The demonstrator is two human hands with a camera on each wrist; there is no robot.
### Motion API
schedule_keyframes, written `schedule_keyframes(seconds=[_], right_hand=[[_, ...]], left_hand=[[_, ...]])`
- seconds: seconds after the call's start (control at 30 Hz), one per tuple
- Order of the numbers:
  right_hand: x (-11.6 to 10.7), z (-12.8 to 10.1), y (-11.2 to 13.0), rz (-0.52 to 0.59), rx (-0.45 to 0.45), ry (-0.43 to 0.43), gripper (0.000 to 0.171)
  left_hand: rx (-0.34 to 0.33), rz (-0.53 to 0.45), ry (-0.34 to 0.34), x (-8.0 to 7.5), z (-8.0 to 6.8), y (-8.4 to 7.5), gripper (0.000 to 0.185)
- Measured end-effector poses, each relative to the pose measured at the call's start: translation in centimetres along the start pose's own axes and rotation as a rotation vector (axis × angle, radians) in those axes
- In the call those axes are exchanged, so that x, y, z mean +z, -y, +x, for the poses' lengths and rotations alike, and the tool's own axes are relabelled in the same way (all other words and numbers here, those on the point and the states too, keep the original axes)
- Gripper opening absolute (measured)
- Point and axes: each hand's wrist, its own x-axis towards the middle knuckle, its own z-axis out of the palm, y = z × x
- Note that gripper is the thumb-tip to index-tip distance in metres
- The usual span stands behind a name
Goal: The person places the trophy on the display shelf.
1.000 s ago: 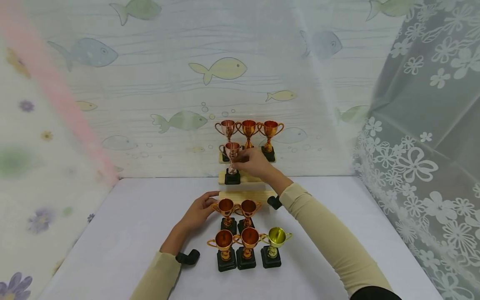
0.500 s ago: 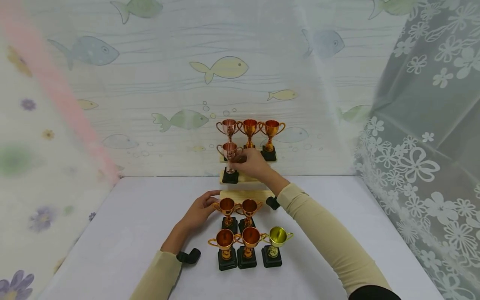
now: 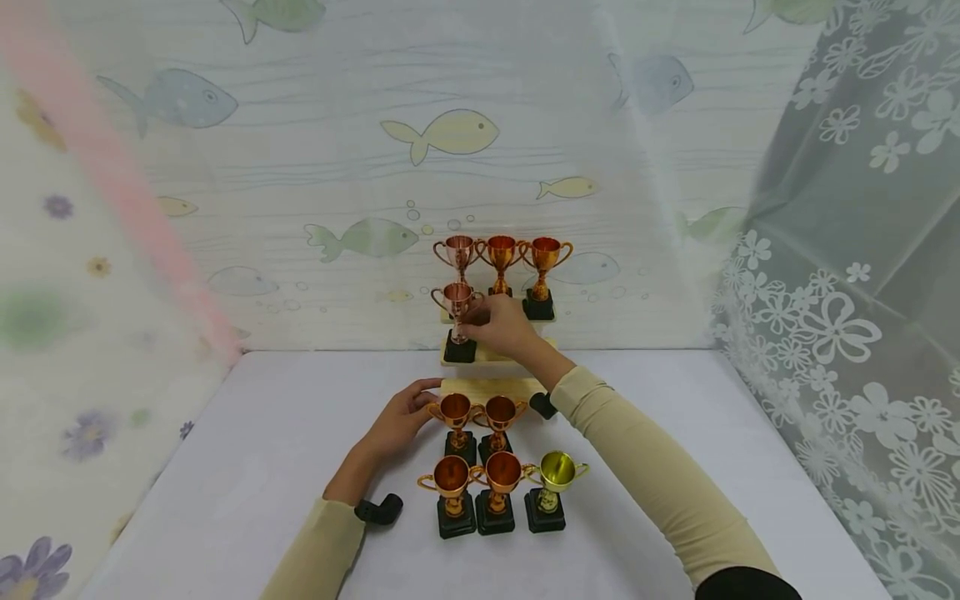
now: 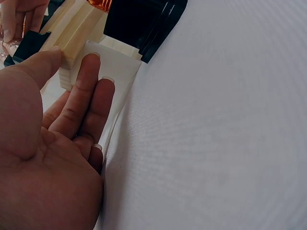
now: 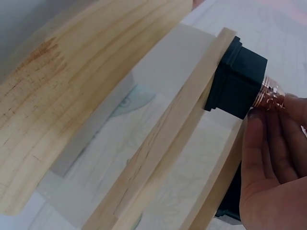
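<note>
My right hand [image 3: 506,327] pinches the stem of a rose-gold trophy cup [image 3: 456,297]. The trophy stands upright, its black base [image 5: 238,79] at the left end of the middle step of a wooden tiered stand [image 3: 491,388]. Lower down, my left hand [image 3: 399,423] rests at the left end of the lowest step. In the left wrist view its thumb lies by the wood and its lightly bent fingers [image 4: 79,100] lie against the stand's white side panel [image 4: 110,64]. Behind, the top step carries another rose-gold trophy [image 3: 459,248] and two orange-gold trophies [image 3: 546,254].
In front of the stand, two copper-gold trophies [image 3: 456,410] stand on the white table [image 3: 247,467]. Nearer, two more copper-gold trophies [image 3: 502,472] and a yellow-gold trophy [image 3: 557,472] form a row. A fish-patterned curtain [image 3: 360,167] hangs close behind the stand.
My right hand has shifted the rose-gold trophy slightly left, to the left end of the middle step. The left hand stays where it was.
</note>
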Motion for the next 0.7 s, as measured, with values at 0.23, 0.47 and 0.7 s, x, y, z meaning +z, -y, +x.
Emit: schedule_keyframes(seconds=[0.23, 0.47, 0.7], right_hand=[[0.21, 0.13, 0.29, -0.017, -0.007, -0.013, 0.017], [0.46, -0.02, 0.64, -0.006, 0.018, -0.033, 0.017], [0.32, -0.09, 0.35, 0.021, 0.002, -0.024, 0.017]], left_hand=[[0.005, 0.015, 0.007, -0.07, -0.11, -0.36, 0.049], [0.013, 0.008, 0.011, -0.05, -0.09, -0.21, 0.049], [0.008, 0.016, 0.006, -0.11, 0.04, -0.02, 0.049]])
